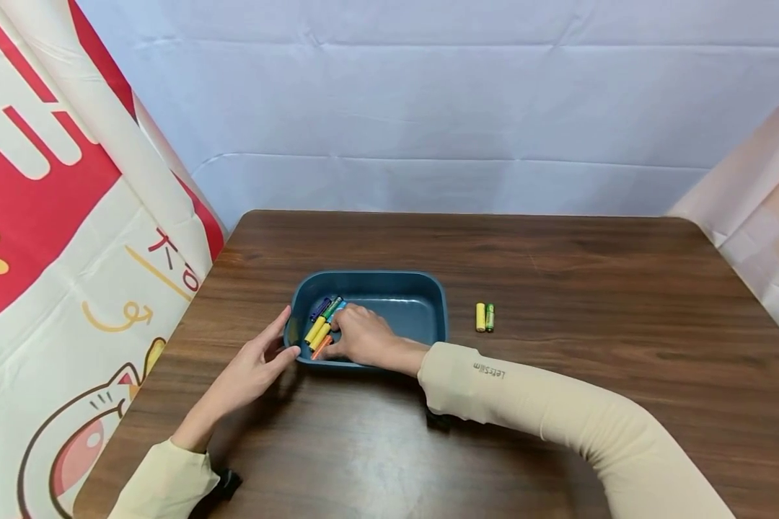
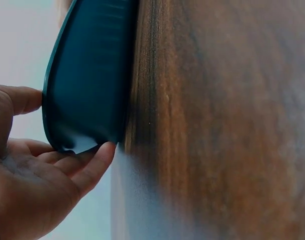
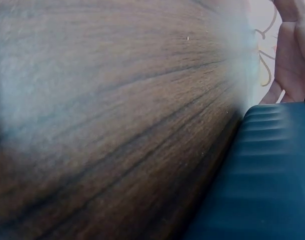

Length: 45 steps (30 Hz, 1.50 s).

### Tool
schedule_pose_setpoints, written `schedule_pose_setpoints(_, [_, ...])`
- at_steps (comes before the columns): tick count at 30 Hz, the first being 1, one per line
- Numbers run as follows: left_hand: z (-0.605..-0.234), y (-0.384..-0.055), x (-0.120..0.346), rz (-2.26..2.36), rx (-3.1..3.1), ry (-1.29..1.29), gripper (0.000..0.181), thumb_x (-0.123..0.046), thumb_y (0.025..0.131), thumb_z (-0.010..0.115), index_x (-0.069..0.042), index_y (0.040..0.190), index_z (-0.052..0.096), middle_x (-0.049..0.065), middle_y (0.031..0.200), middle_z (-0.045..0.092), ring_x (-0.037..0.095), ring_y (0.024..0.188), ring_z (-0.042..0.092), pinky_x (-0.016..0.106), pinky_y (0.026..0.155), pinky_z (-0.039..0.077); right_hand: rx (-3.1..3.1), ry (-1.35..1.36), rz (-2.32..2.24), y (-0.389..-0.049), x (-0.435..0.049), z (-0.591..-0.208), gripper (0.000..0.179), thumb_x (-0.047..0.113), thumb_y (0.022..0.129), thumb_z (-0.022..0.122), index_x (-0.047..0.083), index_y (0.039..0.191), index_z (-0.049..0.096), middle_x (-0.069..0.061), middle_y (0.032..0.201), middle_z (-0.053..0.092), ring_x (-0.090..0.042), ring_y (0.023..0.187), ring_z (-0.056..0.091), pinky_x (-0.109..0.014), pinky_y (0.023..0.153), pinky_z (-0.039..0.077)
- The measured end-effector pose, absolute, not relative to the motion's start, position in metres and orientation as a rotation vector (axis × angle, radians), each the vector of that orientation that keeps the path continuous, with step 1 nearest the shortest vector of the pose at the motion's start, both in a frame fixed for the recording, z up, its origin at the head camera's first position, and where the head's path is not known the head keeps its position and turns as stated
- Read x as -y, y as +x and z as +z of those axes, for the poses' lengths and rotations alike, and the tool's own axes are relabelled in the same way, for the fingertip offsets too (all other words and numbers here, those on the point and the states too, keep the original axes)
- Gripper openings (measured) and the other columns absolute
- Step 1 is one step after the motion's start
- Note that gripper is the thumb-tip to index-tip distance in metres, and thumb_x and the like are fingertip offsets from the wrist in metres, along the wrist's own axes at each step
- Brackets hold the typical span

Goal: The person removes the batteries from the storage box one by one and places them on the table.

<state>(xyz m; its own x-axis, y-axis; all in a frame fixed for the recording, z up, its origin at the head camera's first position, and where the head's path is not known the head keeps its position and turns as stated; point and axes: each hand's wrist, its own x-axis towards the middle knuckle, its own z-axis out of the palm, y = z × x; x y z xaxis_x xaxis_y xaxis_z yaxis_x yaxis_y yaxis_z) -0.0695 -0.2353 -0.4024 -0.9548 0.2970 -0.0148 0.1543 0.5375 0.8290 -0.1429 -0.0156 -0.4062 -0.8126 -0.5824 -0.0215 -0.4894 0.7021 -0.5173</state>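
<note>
Dark teal-blue bin (image 1: pixel 410 314): rectangular, rounded corners, upright, open side up; end wall touched by the left hand (image 1: pixel 252 371). Marker-like sticks (image 1: pixel 315 330), purple, green, yellow, blue, orange: lying slanted, roughly parallel, inside that same end, beside and partly hidden by the right hand (image 1: pixel 366 339). Which sticks it touches: unclear.

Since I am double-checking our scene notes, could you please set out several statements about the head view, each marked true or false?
1. The left hand touches the blue tray. True.
2. The right hand rests outside the tray. False: it reaches into it.
3. Two small cylinders lie on the table to the right of the tray. True.
4. The tray is circular. False: it is oblong with rounded corners.
5. The coloured cylinders inside the tray are all one colour. False: yellow and orange both show.
</note>
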Motion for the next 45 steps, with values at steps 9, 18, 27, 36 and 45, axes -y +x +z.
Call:
schedule_pose_setpoints(9, [-0.4002, -0.0726, 0.2362, 1.379, -2.619, 0.371, 0.073, -0.022, 0.107, 0.059, -0.005, 0.165, 0.018, 0.026, 0.161, 0.035, 0.043, 0.139, 0.048, 0.055, 0.108, 0.041, -2.73, -0.833, -0.823, -0.149, 0.0142, -0.4062, 0.03, 0.035, 0.09, 0.083, 0.006, 0.088, 0.076, -0.001, 0.078, 0.062, -0.01, 0.063, 0.05, -0.023, 0.054, 0.04])
schedule_pose_setpoints(18, [-0.3949, -0.0734, 0.2365, 1.388, -2.613, 0.371, 0.072, -0.019, 0.107, 0.058, -0.005, 0.165, 0.018, 0.028, 0.159, 0.037, 0.043, 0.138, 0.049, 0.057, 0.108, 0.041, -2.597, -0.929, -0.879, -0.1499, 0.015, -0.404, 0.013, 0.023, 0.097, 0.076, 0.013, 0.098, 0.083, 0.007, 0.083, 0.073, -0.008, 0.065, 0.055, -0.021, 0.059, 0.044])
schedule_pose_setpoints(27, [-0.3982, -0.073, 0.237, 1.359, -2.617, 0.381, 0.071, -0.019, 0.108, 0.057, -0.006, 0.165, 0.018, 0.025, 0.165, 0.028, 0.043, 0.141, 0.045, 0.056, 0.11, 0.039, -2.437, -0.997, -0.886, -0.1499, 0.0143, -0.4053, 0.009, 0.015, 0.094, 0.079, 0.013, 0.102, 0.081, 0.009, 0.083, 0.073, -0.004, 0.071, 0.059, -0.02, 0.067, 0.05])
schedule_pose_setpoints(36, [-0.4007, -0.0716, 0.237, 1.344, -2.616, 0.358, 0.072, -0.019, 0.107, 0.058, -0.007, 0.166, 0.018, 0.024, 0.165, 0.027, 0.043, 0.143, 0.042, 0.056, 0.11, 0.039, -2.375, -1.018, -0.874, -0.149, 0.0141, -0.4044, 0.027, 0.012, 0.092, 0.081, 0.011, 0.118, 0.077, -0.001, 0.105, 0.076, -0.008, 0.089, 0.062, -0.024, 0.083, 0.053])
schedule_pose_setpoints(45, [-0.4008, -0.0686, 0.2383, 1.351, -2.617, 0.355, 0.071, -0.02, 0.108, 0.058, -0.009, 0.166, 0.018, 0.022, 0.166, 0.027, 0.041, 0.142, 0.045, 0.056, 0.11, 0.04, -2.381, -1.05, -0.815, -0.1499, 0.0162, -0.404, 0.035, 0.014, 0.092, 0.08, 0.01, 0.127, 0.074, -0.002, 0.11, 0.076, -0.008, 0.095, 0.065, -0.021, 0.085, 0.053])
